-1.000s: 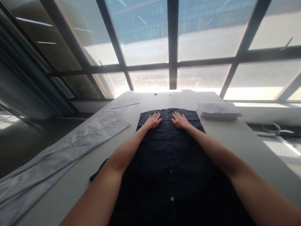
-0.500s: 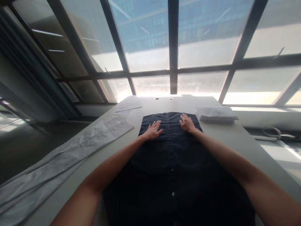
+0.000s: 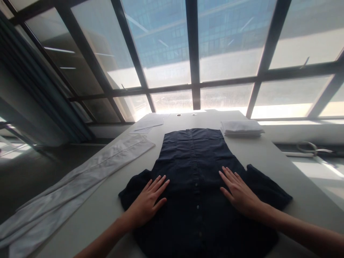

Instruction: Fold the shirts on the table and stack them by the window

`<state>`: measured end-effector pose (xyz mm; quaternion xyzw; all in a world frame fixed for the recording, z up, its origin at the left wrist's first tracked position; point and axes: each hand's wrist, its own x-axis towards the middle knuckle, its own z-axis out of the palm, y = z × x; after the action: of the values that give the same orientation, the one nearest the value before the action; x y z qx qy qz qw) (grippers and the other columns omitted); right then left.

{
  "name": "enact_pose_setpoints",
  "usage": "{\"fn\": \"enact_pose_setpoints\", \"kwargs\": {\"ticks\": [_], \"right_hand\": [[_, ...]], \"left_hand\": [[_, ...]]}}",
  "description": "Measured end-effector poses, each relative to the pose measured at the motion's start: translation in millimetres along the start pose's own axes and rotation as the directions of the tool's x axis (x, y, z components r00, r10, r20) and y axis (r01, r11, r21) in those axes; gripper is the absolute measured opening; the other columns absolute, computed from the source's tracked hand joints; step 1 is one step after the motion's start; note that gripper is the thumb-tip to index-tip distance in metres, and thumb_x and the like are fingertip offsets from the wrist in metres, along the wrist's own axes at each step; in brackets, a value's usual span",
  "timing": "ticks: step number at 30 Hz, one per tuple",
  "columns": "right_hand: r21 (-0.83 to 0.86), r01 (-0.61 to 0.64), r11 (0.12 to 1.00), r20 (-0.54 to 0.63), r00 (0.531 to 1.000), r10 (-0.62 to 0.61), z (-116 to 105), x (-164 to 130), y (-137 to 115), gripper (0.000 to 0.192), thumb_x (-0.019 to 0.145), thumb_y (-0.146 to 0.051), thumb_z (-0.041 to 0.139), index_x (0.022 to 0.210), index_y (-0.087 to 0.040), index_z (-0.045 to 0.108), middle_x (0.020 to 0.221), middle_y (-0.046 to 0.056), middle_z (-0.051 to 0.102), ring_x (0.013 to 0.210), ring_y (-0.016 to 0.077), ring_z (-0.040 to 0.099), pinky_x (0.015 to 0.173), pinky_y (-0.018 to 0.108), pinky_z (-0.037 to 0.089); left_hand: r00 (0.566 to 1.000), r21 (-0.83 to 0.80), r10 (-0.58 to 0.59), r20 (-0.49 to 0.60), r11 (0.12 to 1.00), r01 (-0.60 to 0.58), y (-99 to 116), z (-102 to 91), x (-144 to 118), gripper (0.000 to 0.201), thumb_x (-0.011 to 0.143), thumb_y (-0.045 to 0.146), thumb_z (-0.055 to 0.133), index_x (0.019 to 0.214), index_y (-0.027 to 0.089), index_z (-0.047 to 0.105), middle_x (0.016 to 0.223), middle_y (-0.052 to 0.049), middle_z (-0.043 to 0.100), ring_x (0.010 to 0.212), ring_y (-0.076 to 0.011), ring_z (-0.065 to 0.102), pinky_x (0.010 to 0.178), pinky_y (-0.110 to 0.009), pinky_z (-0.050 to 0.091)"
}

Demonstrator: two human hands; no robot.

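A dark navy button-up shirt (image 3: 195, 157) lies spread on the white table (image 3: 258, 157), its button line running up the middle and its hem toward the window. Its short sleeves stick out to both sides. My left hand (image 3: 147, 202) rests flat on the shirt's left part, close to the left sleeve, fingers apart. On the right part, near the other sleeve, my right hand (image 3: 239, 193) lies open with its palm down. Neither hand grips the cloth. The shirt's near end runs into shadow at the bottom of the view.
Light grey trousers (image 3: 107, 165) lie lengthwise along the table's left side. Paper sheets (image 3: 147, 125) are at the far left, and a stack of folded white cloth (image 3: 242, 128) sits at the far right. Large windows (image 3: 166, 46) stand behind the table. A dark curtain (image 3: 40, 79) hangs left.
Both hands have slid from the shirt's far end back toward me and further apart, staying flat. The shirt's sleeves now show where the arms covered them.
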<state>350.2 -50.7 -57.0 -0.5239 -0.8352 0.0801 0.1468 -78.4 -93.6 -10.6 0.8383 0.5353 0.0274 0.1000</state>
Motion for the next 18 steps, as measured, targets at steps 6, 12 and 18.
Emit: {"fn": "enact_pose_setpoints", "kwargs": {"ticks": [6,12,18], "right_hand": [[-0.071,0.001,0.997,-0.025,1.000,-0.003,0.4,-13.9,4.0,0.066,0.103,-0.057,0.038,0.162,-0.026,0.034,0.168,0.005,0.023,0.156,0.0290,0.021,0.127,0.054,0.021],[-0.105,0.000,0.994,-0.006,1.000,0.000,-6.7,24.3,12.1,0.068,0.104,-0.057,0.032,0.162,-0.021,0.035,0.168,0.008,0.023,0.156,0.0271,0.020,0.127,0.051,0.019],[-0.103,0.002,0.995,-0.011,1.000,-0.004,-8.3,49.3,20.8,0.068,0.104,-0.057,0.030,0.161,-0.019,0.037,0.168,0.010,0.025,0.156,0.0259,0.022,0.126,0.051,0.019]], "left_hand": [[0.999,0.029,-0.036,-0.035,0.999,0.037,4.5,2.9,-12.9,0.061,0.103,0.058,0.043,0.160,0.048,0.021,0.168,0.004,0.021,0.157,-0.0287,0.021,0.127,-0.057,0.016],[0.998,0.066,-0.056,-0.025,0.996,0.058,-11.0,-4.3,25.8,0.059,0.105,0.060,0.035,0.161,0.043,0.026,0.169,0.004,0.018,0.158,-0.0290,0.016,0.126,-0.057,0.014],[0.998,0.071,-0.044,-0.045,0.996,0.047,-28.7,-3.8,50.0,0.060,0.106,0.059,0.031,0.162,0.039,0.026,0.170,0.002,0.018,0.159,-0.0277,0.014,0.126,-0.056,0.012]]}}
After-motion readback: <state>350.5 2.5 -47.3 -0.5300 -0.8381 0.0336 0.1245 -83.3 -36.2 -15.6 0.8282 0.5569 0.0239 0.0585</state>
